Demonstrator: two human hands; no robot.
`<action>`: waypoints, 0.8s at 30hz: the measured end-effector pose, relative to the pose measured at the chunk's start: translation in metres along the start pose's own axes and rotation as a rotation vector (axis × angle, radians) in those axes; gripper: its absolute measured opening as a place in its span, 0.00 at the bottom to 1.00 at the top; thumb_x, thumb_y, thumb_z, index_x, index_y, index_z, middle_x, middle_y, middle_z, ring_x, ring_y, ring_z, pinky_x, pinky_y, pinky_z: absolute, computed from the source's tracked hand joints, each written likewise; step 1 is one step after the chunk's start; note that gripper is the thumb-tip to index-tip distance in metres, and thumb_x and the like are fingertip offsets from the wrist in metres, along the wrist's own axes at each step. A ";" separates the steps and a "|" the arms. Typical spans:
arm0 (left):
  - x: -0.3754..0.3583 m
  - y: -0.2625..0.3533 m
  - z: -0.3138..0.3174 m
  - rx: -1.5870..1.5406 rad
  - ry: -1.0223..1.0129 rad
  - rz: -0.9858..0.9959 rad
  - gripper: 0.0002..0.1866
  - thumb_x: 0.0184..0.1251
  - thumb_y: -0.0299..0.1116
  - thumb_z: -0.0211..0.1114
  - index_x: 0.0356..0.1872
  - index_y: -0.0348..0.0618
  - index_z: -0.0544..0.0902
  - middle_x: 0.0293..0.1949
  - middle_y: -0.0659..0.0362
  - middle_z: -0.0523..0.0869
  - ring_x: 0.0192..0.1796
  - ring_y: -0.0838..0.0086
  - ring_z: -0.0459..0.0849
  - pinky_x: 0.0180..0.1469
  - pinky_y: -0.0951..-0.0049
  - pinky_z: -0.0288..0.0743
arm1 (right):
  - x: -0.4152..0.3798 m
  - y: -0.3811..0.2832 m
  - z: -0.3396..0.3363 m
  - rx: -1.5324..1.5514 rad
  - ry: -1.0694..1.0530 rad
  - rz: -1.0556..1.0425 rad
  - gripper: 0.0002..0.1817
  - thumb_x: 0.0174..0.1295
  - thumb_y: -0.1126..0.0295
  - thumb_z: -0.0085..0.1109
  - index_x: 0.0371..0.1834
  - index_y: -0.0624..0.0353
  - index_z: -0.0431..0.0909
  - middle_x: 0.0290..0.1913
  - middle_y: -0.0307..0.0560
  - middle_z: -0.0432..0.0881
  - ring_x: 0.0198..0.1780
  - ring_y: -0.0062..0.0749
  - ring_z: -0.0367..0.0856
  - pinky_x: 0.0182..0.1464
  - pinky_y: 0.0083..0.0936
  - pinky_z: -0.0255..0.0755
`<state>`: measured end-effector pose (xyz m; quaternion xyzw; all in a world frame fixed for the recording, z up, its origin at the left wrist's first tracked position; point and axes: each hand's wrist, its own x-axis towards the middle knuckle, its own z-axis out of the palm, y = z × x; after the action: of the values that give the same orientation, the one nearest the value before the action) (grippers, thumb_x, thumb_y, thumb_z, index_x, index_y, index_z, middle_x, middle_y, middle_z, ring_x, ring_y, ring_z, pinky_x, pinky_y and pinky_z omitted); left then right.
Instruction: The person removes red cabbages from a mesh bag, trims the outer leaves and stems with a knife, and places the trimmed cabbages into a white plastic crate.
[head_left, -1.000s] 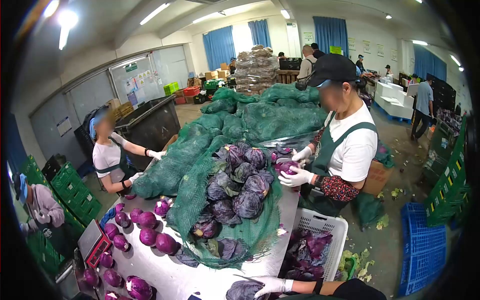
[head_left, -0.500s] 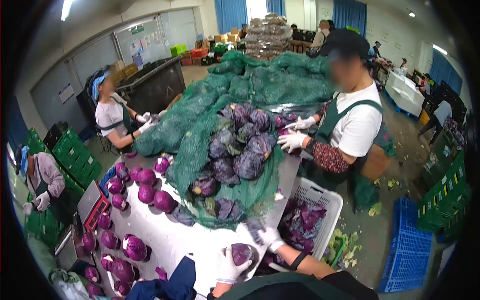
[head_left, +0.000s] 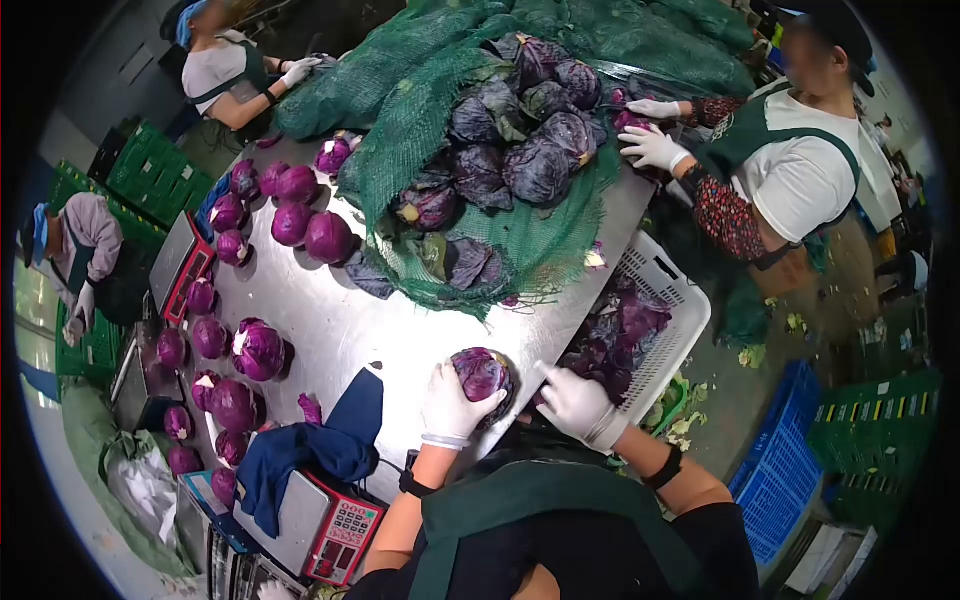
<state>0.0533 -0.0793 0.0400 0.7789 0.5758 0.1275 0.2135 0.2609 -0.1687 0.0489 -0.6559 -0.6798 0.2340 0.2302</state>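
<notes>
My gloved left hand (head_left: 455, 402) grips a purple cabbage (head_left: 484, 378) from its left side, on the steel table (head_left: 360, 330) near its front edge. Just right of that cabbage, apart from it, is my gloved right hand (head_left: 577, 403). Its fingers are bent and partly hidden, and I cannot make out whether they hold anything. Ahead of both hands lies an open green net (head_left: 560, 240) with dark-leaved cabbages (head_left: 540, 165) heaped on it. Several peeled purple cabbages (head_left: 328, 237) stand on the table's left side.
A white crate (head_left: 690, 310) of loose purple leaves is beside the table's right edge. Left front are a red scale (head_left: 345, 532) and dark blue cloth (head_left: 300, 455). A co-worker (head_left: 800, 165) handles cabbage at the right; two others are at the left. Blue crates (head_left: 775, 465) stand right.
The view has tilted down. My right hand has come away from the dark leaf it was near at the table's edge, and that leaf no longer shows there. My left hand stays on the cabbage.
</notes>
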 end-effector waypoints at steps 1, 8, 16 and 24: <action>0.003 0.004 -0.002 -0.001 -0.001 0.004 0.51 0.35 0.57 0.75 0.55 0.27 0.65 0.47 0.40 0.74 0.50 0.51 0.76 0.52 0.61 0.73 | 0.000 -0.006 0.017 -0.039 -0.005 0.041 0.20 0.60 0.65 0.50 0.56 0.59 0.69 0.42 0.54 0.79 0.37 0.45 0.80 0.36 0.34 0.75; 0.011 0.005 -0.006 0.035 -0.073 -0.022 0.49 0.34 0.61 0.73 0.51 0.27 0.68 0.42 0.41 0.77 0.45 0.52 0.79 0.45 0.61 0.76 | 0.032 -0.002 0.077 -0.301 -0.064 0.088 0.07 0.60 0.67 0.50 0.37 0.58 0.69 0.26 0.49 0.78 0.22 0.41 0.79 0.22 0.32 0.74; 0.012 0.004 -0.007 0.012 -0.095 0.026 0.52 0.34 0.60 0.73 0.55 0.25 0.66 0.44 0.42 0.76 0.46 0.52 0.78 0.46 0.60 0.75 | 0.036 0.011 0.092 -0.145 -0.149 0.190 0.11 0.57 0.70 0.50 0.42 0.62 0.70 0.29 0.54 0.80 0.28 0.48 0.82 0.28 0.38 0.77; -0.025 -0.064 -0.007 -0.737 -0.093 0.120 0.51 0.38 0.37 0.76 0.63 0.31 0.55 0.57 0.46 0.68 0.59 0.61 0.70 0.63 0.66 0.65 | 0.038 0.001 0.079 0.922 -0.417 0.576 0.30 0.66 0.68 0.44 0.71 0.45 0.48 0.30 0.47 0.78 0.22 0.25 0.78 0.16 0.22 0.72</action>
<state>-0.0110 -0.0859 0.0162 0.6872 0.4342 0.3030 0.4975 0.2113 -0.1318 -0.0128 -0.5865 -0.3328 0.6832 0.2803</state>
